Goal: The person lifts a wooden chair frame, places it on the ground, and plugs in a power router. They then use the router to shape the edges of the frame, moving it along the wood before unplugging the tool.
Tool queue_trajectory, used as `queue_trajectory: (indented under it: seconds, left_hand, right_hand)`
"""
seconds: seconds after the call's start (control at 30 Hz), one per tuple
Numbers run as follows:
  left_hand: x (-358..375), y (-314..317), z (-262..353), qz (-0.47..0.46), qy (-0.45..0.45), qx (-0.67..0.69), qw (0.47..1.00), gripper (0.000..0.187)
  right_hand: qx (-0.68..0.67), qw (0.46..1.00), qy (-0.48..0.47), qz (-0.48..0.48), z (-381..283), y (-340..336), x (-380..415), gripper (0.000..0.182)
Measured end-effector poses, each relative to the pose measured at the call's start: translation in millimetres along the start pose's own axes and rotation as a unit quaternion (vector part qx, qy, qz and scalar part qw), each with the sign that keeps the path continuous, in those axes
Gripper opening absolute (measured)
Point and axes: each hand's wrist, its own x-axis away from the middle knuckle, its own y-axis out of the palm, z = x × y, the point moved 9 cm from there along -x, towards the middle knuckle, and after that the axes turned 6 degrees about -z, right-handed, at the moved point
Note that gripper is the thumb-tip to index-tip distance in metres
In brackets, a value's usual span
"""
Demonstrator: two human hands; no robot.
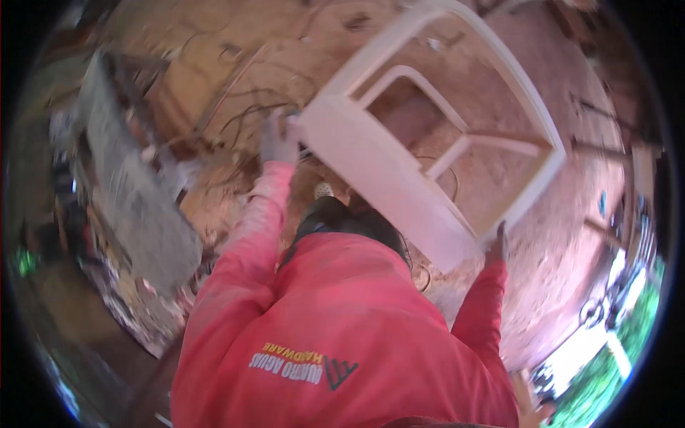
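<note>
Grey board [135, 189]: left of pale frame [374, 167], well apart; wide leftward swing could strike it.
Cables [251, 109]: loose, tangled, near frame's left corner; possible snag.
Left hand [280, 139]: at frame's left corner, fingers blurred; closure cannot be told.
Pale frame: between hands, ahead of body, long panel slanting; uneven support could twist it.
Right hand [496, 250]: at lower right corner; closure cannot be told; weak grip could let corner slip.

From my remote seat I see a dusty brown floor [571, 203] (reddish in places) with looped dark cables [251, 108] on it.
</note>
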Motion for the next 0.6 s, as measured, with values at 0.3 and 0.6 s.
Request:
queue_trajectory:
  seconds: [0.3,0.6]
  left_hand:
    - [142,0,-149,-0.178,-0.197,0.081,0.961,0.057]
    - [322,17,-374,-0.442,-0.058,-0.164,0.880,0.048]
  right_hand:
    - [0.063,0.998,-0.015,-0.027,-11,15,7,0.118]
    - [0.248,0.918,-0.191,0.245,-37,0,53,0.109]
